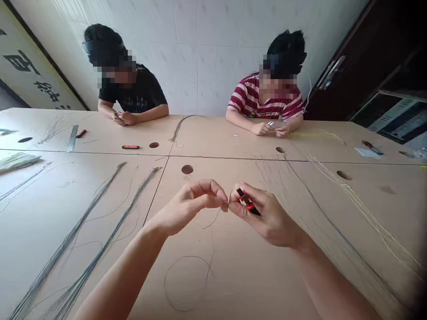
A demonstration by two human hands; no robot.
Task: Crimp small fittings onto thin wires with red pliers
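My left hand point(196, 202) is closed in a pinch, thumb and forefinger together on a thin dark cord point(211, 249). The cord hangs from the fingertips and ends in a loose loop on the table below. Right beside it, my right hand point(263, 215) is closed around a small black-and-red tool point(248, 202), its exact kind unclear. That hand's thumb and forefinger tips meet the left fingertips near the cord. Whatever tiny piece lies between the fingertips is hidden.
Bundles of dark cords point(100, 255) lie on the wooden table point(253, 284) at left; pale cords point(367, 218) lie at right. Across sit two people, one in a black shirt point(136, 91), one in a striped shirt point(250, 95). A red-and-black object point(130, 146) and round table holes point(187, 169) are ahead.
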